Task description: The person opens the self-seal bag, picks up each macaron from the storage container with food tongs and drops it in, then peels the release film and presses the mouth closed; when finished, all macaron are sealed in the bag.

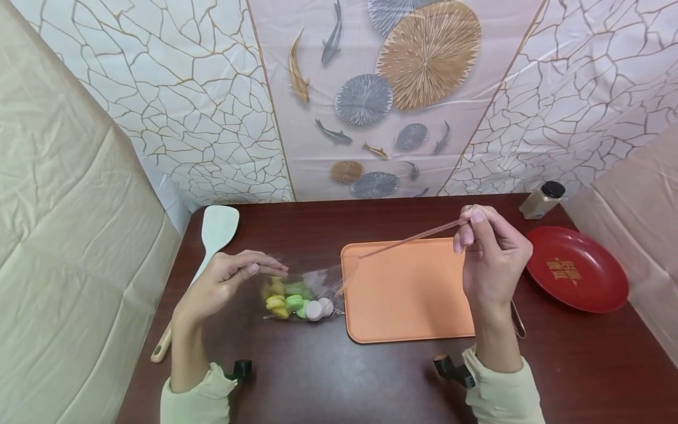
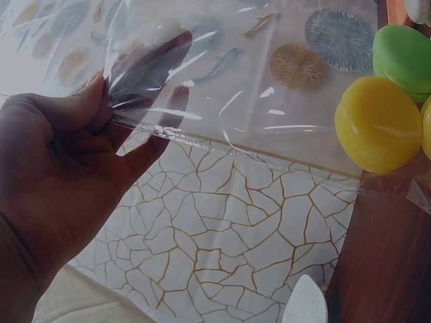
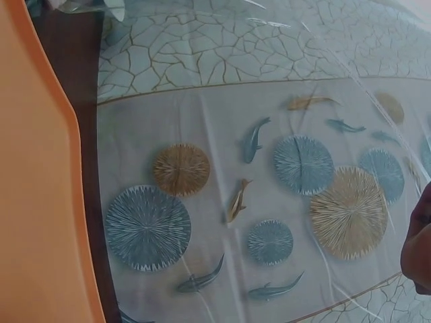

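Note:
A clear plastic bag (image 1: 318, 280) holds several macaron-like rounds: yellow (image 1: 275, 302), green (image 1: 293, 303) and white (image 1: 314, 311). My left hand (image 1: 219, 285) is at the bag's left end. In the left wrist view, its thumb and fingers pinch the film near the edge, with some fingers seen through the plastic. Raised above the right side of the orange cutting board (image 1: 408, 294), my right hand (image 1: 492, 253) pinches the far end of a thin, stretched edge of the bag. Only part of that hand (image 3: 417, 249) shows at the right wrist view's border.
A spatula (image 1: 219, 227) with a pale blade lies on the left beside my forearm. A red plate (image 1: 582, 271) is on the right, with a black-capped spice jar (image 1: 542, 200) behind it. A metal handle (image 1: 518, 321) shows beside my right wrist.

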Tool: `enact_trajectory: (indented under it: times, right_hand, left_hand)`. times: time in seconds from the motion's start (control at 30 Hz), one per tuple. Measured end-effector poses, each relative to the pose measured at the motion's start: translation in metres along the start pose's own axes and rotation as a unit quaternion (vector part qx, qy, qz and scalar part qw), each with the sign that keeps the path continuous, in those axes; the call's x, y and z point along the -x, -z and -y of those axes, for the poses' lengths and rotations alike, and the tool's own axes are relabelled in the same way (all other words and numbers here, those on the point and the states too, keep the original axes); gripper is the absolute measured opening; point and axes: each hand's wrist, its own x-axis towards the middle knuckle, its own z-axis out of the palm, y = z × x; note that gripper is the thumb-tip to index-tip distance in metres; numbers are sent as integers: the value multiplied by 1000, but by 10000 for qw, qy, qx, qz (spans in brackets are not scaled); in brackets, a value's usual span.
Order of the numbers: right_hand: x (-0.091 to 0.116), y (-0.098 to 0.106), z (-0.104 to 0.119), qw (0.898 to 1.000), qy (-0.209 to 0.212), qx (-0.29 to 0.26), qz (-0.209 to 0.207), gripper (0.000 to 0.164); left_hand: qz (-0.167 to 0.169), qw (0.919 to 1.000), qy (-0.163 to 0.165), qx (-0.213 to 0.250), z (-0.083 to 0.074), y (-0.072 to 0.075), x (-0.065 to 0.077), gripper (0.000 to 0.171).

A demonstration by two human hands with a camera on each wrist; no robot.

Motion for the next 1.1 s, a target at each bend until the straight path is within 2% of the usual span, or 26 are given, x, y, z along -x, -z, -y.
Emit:
enact_trajectory:
  times: [0.23,0.33,0.43,0.47,0.53,0.6,0.67,0.8,0.9,1.03,1.1]
  right_hand:
    - [-3,3,-3,9994,30,56,-340,17]
    - [-5,11,0,9991,-107,162,-373,18]
    - [-7,28,10,9959,-687,583,37,18]
    - [-8,35,15,9920,-953,799,206,18]
    - [-9,54,26,9765,-1548,1363,619,16]
    - [-10,75,38,9506,-2066,2055,1071,14]
    - [-13,97,49,9173,-2450,2760,1497,12]
    - [-22,137,59,8539,-2875,3671,2314,14]
    - [-31,157,52,8048,-3191,4222,2687,16]
    - [-41,175,29,7185,-3506,5171,3056,23]
    - [-44,183,17,6857,-3536,5529,3148,25]
  left_hand:
    - [-1,10000,2,80,0,-3,-1,38]
    - [-11,9999,52,87,0,-3,-1,38]
    - [-17,9999,98,43,-1,-3,-1,38]
    - [-16,9999,111,23,-1,-3,-1,37]
    - [-24,9999,116,-43,-1,-2,0,37]
    - [-33,9999,110,-80,-1,-1,0,37]
    - [-46,9999,100,-63,-1,0,0,36]
    - [-46,10000,83,-18,1,1,-1,36]
    - [-38,9999,132,-89,2,0,-2,36]
    - [-43,9996,187,-199,4,-1,-1,35]
    - [-45,9996,187,-182,4,-1,-1,35]
